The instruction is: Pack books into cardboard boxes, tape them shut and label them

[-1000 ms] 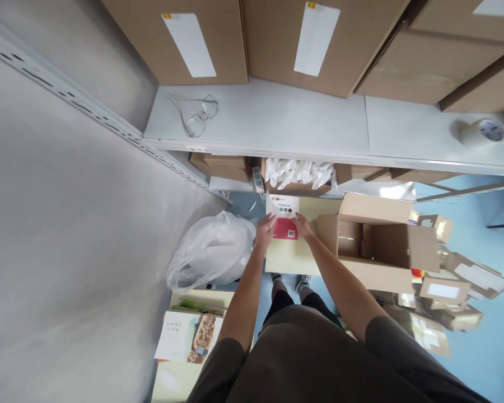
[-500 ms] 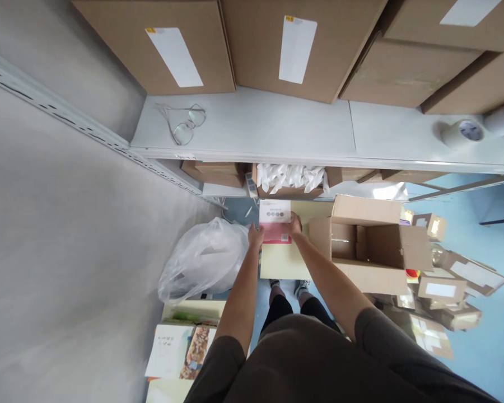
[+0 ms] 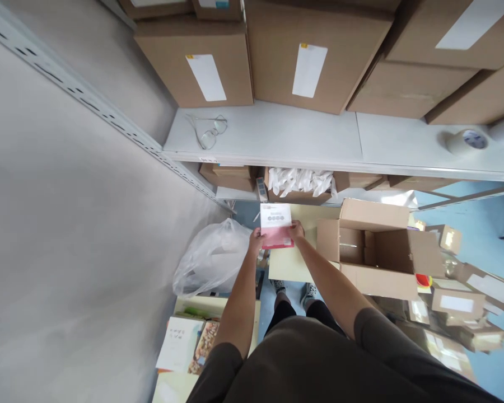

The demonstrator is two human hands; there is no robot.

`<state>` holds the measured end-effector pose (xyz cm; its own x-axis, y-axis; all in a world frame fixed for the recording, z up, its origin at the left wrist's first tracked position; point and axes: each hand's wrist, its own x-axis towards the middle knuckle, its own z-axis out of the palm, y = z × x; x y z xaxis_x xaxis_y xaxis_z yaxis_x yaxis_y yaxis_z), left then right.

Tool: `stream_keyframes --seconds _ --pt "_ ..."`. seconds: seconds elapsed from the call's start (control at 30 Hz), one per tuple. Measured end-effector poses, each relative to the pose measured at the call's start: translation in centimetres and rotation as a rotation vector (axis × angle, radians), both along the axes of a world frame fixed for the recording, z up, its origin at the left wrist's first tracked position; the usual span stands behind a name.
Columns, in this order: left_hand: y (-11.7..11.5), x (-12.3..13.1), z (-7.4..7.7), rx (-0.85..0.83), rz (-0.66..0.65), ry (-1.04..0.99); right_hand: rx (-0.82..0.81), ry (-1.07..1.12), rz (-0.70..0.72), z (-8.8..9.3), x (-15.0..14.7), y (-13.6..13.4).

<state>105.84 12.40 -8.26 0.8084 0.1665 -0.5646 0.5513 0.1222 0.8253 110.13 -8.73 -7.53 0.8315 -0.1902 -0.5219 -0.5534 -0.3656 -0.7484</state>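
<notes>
I hold a small white and red booklet (image 3: 276, 224) upright in front of me with both hands. My left hand (image 3: 256, 242) grips its lower left edge, fingers closed on it. My right hand (image 3: 296, 230) grips its lower right edge. Below the booklet lies a pale yellow board (image 3: 292, 263) on the floor, and my shoes show beneath it.
An open cardboard box (image 3: 373, 246) stands to the right, with small cartons (image 3: 457, 302) scattered past it. A white plastic bag (image 3: 212, 257) sits at the left. Glasses (image 3: 208, 131) and a tape roll (image 3: 464, 141) lie on the grey shelf (image 3: 302, 140) under stacked boxes. Books (image 3: 189, 347) lie at lower left.
The booklet was lifted slightly off the yellow board and is now held by both hands at its bottom corners. The camera view shifted a little.
</notes>
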Motion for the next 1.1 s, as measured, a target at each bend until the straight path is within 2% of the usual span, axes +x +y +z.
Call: stream_keyframes --seconds 0.13,0.23,0.3,0.4,0.5,0.63,0.8,0.9,0.97,1.1 --pt "2.3 -0.1 3.6 -0.155 0.017 -0.033 0.271 -0.048 0.025 4.9 0.0 0.5" --pt "3.7 0.9 7.5 -0.202 -0.023 -0.079 0.555 -0.085 0.112 9.8 0.5 -0.1" --pt "4.1 1.9 10.3 -0.221 -0.072 -0.106 0.65 -0.128 0.134 13.2 0.8 -1.1" --pt "3.8 3.3 14.3 -0.265 -0.16 -0.16 0.693 -0.196 0.132 17.7 0.8 -3.4" --pt "1.7 4.3 17.4 -0.33 -0.284 -0.235 0.767 -0.247 0.112 21.3 -0.1 -7.0" --pt "-3.9 4.5 20.0 -0.32 -0.438 -0.308 0.84 -0.326 0.054 24.4 -2.8 -13.6" --pt "-13.8 2.9 21.4 -0.282 -0.575 -0.307 0.825 -0.374 -0.039 25.6 -7.8 -22.6" --pt "-20.0 0.8 21.1 -0.27 -0.558 -0.295 0.794 -0.388 -0.051 25.6 -9.8 -28.0" --pt "-24.0 -1.1 20.6 -0.243 -0.504 -0.265 0.739 -0.386 -0.014 25.5 -10.2 -31.5" --pt "-30.9 -5.9 18.8 -0.188 -0.351 -0.209 0.548 -0.414 0.139 25.1 -8.2 -37.2"
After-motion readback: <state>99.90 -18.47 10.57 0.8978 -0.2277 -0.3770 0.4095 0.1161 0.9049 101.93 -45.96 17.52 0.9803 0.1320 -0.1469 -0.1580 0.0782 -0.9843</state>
